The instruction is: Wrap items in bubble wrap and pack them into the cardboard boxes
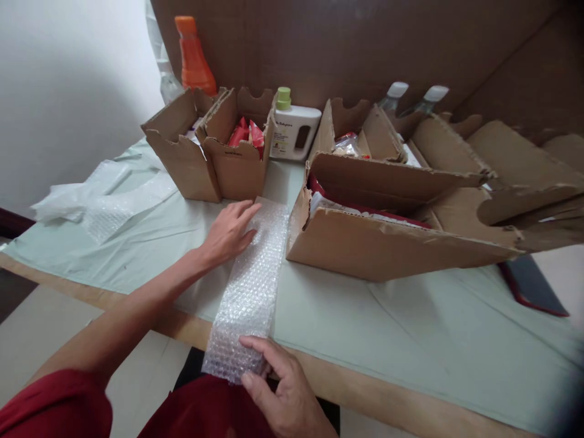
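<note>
A long strip of clear bubble wrap (pixel 250 283) stretches across the table toward me, its near end hanging past the front edge. My left hand (pixel 232 228) lies on the strip's far left edge, fingers stretched out and the palm facing down. At the near end, my right hand (pixel 285 386) grips the right edge of the bubble wrap; thumb and forefinger rest on top, while the other fingers are curled and partly hidden at the edge.
Loose bubble wrap (pixel 107 198) lies at the left. Beyond the strip stand cardboard bins (pixel 239 167), an orange bottle (pixel 195 61) and a white detergent bottle (pixel 294 131). A larger cardboard bin (pixel 387 243) borders the strip on the right. A dark flat object (pixel 533 283) is farther right.
</note>
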Demonstrator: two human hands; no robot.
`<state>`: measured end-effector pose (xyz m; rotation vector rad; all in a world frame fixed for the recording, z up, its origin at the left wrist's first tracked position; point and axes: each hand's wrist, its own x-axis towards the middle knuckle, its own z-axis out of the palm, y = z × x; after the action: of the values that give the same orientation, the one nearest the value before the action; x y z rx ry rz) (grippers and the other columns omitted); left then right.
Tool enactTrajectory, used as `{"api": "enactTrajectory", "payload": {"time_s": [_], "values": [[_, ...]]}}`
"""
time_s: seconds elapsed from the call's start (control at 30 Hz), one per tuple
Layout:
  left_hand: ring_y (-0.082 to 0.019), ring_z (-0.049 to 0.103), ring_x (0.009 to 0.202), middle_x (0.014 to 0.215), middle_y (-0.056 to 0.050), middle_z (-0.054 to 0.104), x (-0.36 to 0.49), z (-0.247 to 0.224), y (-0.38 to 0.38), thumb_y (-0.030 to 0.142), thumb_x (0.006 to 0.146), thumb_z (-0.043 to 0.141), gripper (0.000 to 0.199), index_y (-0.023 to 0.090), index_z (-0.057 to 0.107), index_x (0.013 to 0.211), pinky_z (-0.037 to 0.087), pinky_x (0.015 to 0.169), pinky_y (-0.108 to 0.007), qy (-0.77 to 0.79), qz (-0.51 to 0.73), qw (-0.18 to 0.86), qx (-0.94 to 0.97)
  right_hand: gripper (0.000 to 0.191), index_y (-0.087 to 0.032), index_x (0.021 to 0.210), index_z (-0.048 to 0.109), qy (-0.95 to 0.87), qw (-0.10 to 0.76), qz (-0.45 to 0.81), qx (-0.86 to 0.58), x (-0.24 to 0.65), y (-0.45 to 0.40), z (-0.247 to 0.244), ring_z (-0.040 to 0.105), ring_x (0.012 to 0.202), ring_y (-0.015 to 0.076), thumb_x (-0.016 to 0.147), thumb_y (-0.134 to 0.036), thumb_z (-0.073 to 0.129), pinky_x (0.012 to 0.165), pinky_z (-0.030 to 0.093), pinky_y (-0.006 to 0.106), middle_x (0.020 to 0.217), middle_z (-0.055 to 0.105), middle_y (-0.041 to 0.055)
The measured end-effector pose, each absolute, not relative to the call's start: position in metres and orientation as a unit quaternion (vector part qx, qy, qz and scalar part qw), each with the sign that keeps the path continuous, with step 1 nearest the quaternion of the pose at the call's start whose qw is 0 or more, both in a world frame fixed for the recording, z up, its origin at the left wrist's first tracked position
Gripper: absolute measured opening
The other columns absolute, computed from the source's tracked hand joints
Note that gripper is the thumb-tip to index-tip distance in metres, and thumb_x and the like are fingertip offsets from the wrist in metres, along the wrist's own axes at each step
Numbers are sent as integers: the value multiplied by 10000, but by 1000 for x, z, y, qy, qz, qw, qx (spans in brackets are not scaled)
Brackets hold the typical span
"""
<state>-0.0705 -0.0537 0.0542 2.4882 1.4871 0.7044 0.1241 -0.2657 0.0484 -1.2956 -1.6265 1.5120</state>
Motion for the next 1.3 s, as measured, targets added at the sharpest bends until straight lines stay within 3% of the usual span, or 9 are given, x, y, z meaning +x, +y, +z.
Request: {"api": "enactTrajectory", "payload": {"time_s": [0.07, 0.17, 0.4, 0.57, 0.73, 0.9, 1.07, 1.2, 1.3], "values": [[-293, 590, 1314, 1417, -130, 639, -101, 48, -90, 136, 943, 529, 429, 224, 631, 1351, 494, 1121, -541, 465, 248, 114, 842, 420, -272, 1261, 732, -574, 278, 601, -481, 124, -265, 49, 644, 828, 163, 853, -245, 636, 806, 536, 278, 1021, 735, 22], [-247, 584, 1368, 1361, -53, 703, -142, 48, -149, 30, 884, 440, 568, 310, 664, 1324, 536, 1115, -515, 408, 215, 242, 854, 386, -246, 1246, 723, -491, 275, 677, -475, 128, -263, 43, 608, 760, 148, 876, -338, 664, 732, 501, 270, 872, 683, 11], [-257, 521, 1459, 1499, -54, 619, -145, 72, -223, 88, 887, 498, 700, 364, 481, 1530, 539, 1137, -462, 432, 224, 342, 804, 569, -213, 1265, 674, -286, 383, 775, -413, 125, -250, 36, 600, 647, 151, 812, -549, 754, 743, 508, 331, 822, 705, 29], [-173, 736, 814, 919, -37, 774, -113, 55, -199, 262, 935, 556, 290, 218, 701, 1183, 615, 734, -281, 539, 293, 340, 713, 730, -213, 1475, 484, -256, 433, 767, -399, 118, -242, 41, 699, 824, 211, 862, -539, 710, 650, 526, 301, 1137, 741, 142], [-132, 635, 616, 764, 25, 714, -100, 37, -182, 305, 892, 559, 432, 204, 632, 1306, 540, 649, -265, 596, 271, 322, 684, 744, -243, 1570, 327, -311, 479, 680, -460, 125, -251, 36, 720, 858, 208, 937, -467, 648, 635, 555, 294, 1185, 722, 137], [-124, 582, 574, 763, 23, 703, -98, 37, -183, 305, 897, 542, 496, 177, 582, 1374, 510, 625, -267, 602, 258, 310, 689, 268, -260, 1275, 640, -521, 471, 465, -539, 133, -258, 35, 723, 855, 170, 1013, -253, 580, 760, 599, 311, 1050, 755, 61], [-118, 578, 574, 775, 28, 690, -95, 34, -187, 256, 913, 541, 476, 172, 573, 1380, 517, 619, -261, 602, 269, 273, 700, 315, -212, 1250, 649, -775, 394, 168, -465, 126, -239, 36, 661, 1159, 256, 960, -109, 576, 958, 565, 431, 1242, 724, 104], [-135, 617, 647, 822, 4, 675, -96, 31, -193, 217, 954, 545, 371, 181, 604, 1318, 547, 639, -267, 577, 292, 204, 735, 309, -179, 1271, 629, -830, 294, 108, -461, 119, -226, 29, 598, 1302, 312, 977, -139, 546, 979, 533, 479, 1386, 669, 130], [-187, 679, 881, 1077, -92, 682, -101, 33, -200, 202, 974, 568, 327, 186, 613, 1297, 594, 760, -323, 537, 317, 131, 771, 272, -177, 1228, 646, -840, 279, 105, -453, 116, -221, 22, 621, 1272, 295, 988, -118, 533, 974, 515, 457, 1330, 707, 110]]}}
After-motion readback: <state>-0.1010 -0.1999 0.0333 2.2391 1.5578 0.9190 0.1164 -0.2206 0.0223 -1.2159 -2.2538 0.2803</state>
